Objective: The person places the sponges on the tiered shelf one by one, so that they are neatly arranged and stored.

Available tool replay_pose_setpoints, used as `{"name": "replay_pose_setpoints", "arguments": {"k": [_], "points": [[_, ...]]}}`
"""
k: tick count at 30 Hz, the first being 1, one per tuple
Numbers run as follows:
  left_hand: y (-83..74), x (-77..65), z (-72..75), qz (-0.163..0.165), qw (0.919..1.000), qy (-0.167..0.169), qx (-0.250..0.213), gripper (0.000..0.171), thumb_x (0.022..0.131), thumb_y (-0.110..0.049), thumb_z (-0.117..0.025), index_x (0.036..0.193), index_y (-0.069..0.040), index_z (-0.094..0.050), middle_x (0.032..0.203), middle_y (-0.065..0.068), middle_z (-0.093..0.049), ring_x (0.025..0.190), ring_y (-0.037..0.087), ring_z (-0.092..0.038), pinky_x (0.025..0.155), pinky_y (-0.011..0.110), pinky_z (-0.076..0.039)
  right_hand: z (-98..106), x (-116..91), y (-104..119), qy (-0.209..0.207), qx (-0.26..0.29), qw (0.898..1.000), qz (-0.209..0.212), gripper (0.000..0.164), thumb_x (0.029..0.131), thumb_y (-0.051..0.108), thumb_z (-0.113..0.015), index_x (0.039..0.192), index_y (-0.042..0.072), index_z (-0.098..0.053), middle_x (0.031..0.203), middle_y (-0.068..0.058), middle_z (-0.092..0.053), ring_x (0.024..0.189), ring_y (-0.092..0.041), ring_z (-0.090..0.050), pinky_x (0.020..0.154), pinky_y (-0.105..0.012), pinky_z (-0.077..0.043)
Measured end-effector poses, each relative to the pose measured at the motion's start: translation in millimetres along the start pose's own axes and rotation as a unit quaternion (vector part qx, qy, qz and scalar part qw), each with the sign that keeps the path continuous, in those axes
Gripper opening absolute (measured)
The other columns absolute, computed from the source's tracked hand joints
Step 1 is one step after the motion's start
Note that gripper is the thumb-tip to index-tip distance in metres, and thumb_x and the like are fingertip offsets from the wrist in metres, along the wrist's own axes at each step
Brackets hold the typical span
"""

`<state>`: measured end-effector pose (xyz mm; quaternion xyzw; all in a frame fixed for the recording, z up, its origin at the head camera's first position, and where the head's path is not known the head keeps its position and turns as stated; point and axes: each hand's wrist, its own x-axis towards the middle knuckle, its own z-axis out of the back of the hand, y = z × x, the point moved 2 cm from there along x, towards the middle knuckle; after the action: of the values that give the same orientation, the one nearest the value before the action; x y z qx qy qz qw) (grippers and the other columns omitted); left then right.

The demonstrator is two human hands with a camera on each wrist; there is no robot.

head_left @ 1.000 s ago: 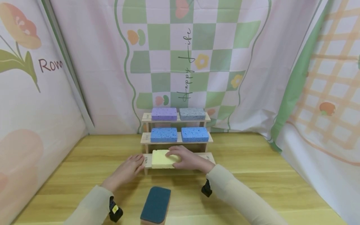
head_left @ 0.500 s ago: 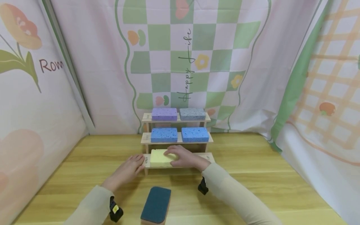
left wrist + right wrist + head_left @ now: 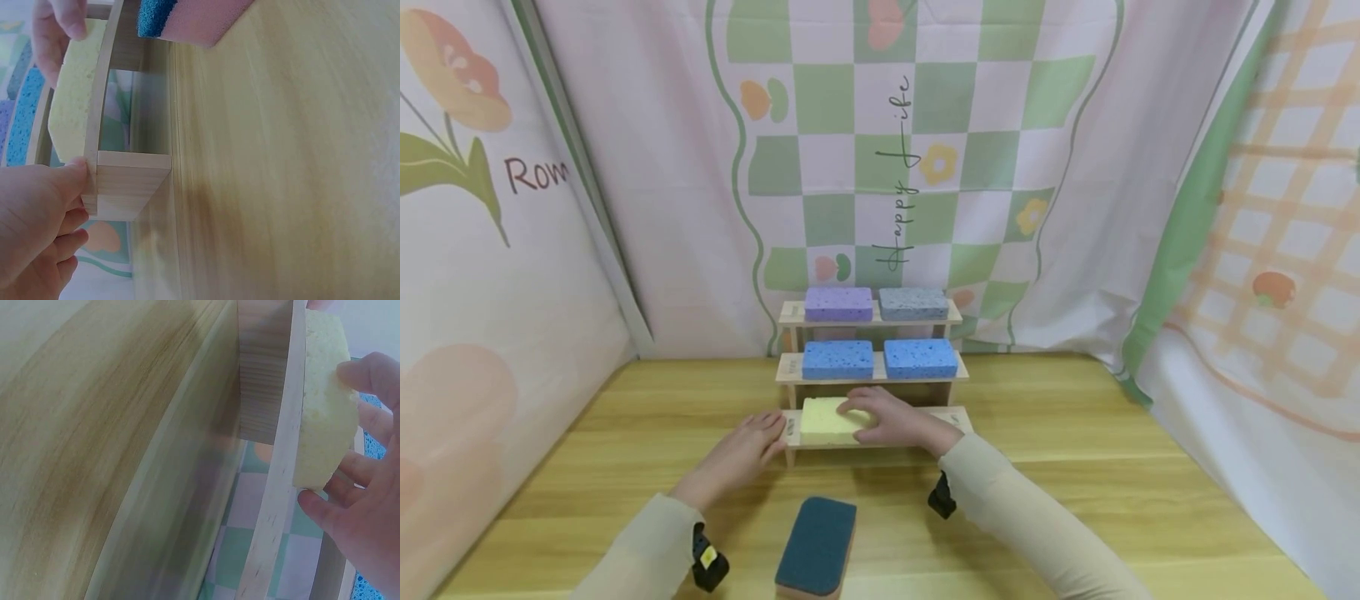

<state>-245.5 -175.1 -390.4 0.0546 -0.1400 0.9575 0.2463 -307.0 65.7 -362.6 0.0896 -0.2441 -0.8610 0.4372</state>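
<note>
A yellow sponge (image 3: 822,423) lies on the left part of the lowest step of a three-tier wooden shelf (image 3: 954,422). My right hand (image 3: 897,417) holds it, fingers over the top and thumb at its right end, as the right wrist view also shows. My left hand (image 3: 747,446) is at the left end of the same step. In the left wrist view, its thumb lies by the sponge's end and the curled fingers rest at the board's end. Two blue sponges (image 3: 838,360) sit on the middle tier; a purple sponge (image 3: 838,305) and a grey sponge (image 3: 913,304) are on top.
A scouring sponge (image 3: 817,546), dark teal on top with a pink body, lies on the wood-grain table (image 3: 1075,467) in front of the shelf. Printed curtains (image 3: 880,167) hang behind and at both sides.
My right hand and the yellow sponge moved slightly left and back on the lowest step within the first half second. Since then they have stayed put; my left hand has not visibly moved.
</note>
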Motion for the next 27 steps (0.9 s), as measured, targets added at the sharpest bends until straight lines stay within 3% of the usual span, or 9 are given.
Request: {"name": "replay_pose_setpoints", "arguments": {"k": [15,27], "points": [[-0.5,2.0,0.0,0.004,1.0000,0.002,-0.004,0.046,0.097,-0.018,-0.049,0.132,0.012,-0.042,0.138,0.026,-0.036,0.128,0.039,-0.032,0.106,0.049,-0.020,11,-12,10,-0.025,-0.036,0.998,0.049,0.048,0.087,0.016,-0.065,0.132,0.007,-0.050,0.142,-0.015,-0.033,0.131,-0.030,-0.027,0.102,-0.045,-0.032],[-0.8,1.2,0.3,-0.001,1.0000,0.002,0.003,0.045,0.097,-0.017,-0.048,0.131,0.012,-0.042,0.137,0.027,-0.036,0.127,0.040,-0.033,0.106,0.050,-0.021,16,-34,29,-0.025,0.009,0.997,0.068,0.048,0.089,0.020,-0.063,0.134,0.015,-0.048,0.145,-0.008,-0.030,0.133,-0.024,-0.024,0.099,-0.045,-0.035]]}}
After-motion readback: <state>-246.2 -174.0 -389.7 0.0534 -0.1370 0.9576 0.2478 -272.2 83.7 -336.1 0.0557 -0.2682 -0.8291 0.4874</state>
